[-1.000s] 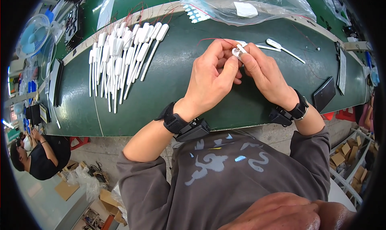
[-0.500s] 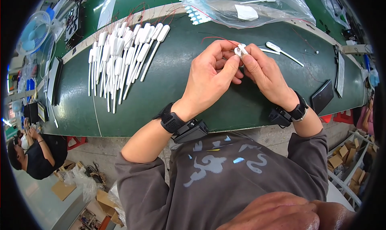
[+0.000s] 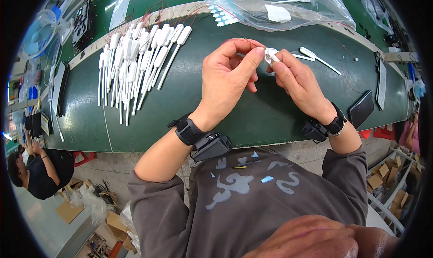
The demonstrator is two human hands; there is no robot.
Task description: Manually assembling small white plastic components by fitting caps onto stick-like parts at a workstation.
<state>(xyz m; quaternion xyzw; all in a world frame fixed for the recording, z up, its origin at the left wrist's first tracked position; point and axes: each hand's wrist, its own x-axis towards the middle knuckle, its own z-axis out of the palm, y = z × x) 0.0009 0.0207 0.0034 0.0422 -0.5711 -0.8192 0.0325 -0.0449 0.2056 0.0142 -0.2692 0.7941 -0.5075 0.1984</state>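
My right hand [image 3: 300, 80] is closed on a small white plastic piece [image 3: 271, 55], pinched between thumb and fingers; its far end is hidden. My left hand [image 3: 230, 77] touches the piece's left side, thumb and index finger pinched on a thin red wire [image 3: 246, 40] that trails over the index finger. Just beyond my right hand lie white plastic sticks with a wide head, one of them a loose stick [image 3: 320, 60]. At the left, a pile of similar white sticks [image 3: 135, 62] is spread out, thin red wires coming from their heads.
A clear plastic bag [image 3: 311, 17] lies at the far side, beside a blue-dotted white sheet [image 3: 221, 14]. A black phone-like slab [image 3: 361, 109] rests at the right on the green table [image 3: 180, 118]. Far left, another person [image 3: 43, 172] sits near a fan [image 3: 39, 35].
My left hand has shifted a little to the left, its fingers drawing away from the white piece. The right hand keeps its place and its hold.
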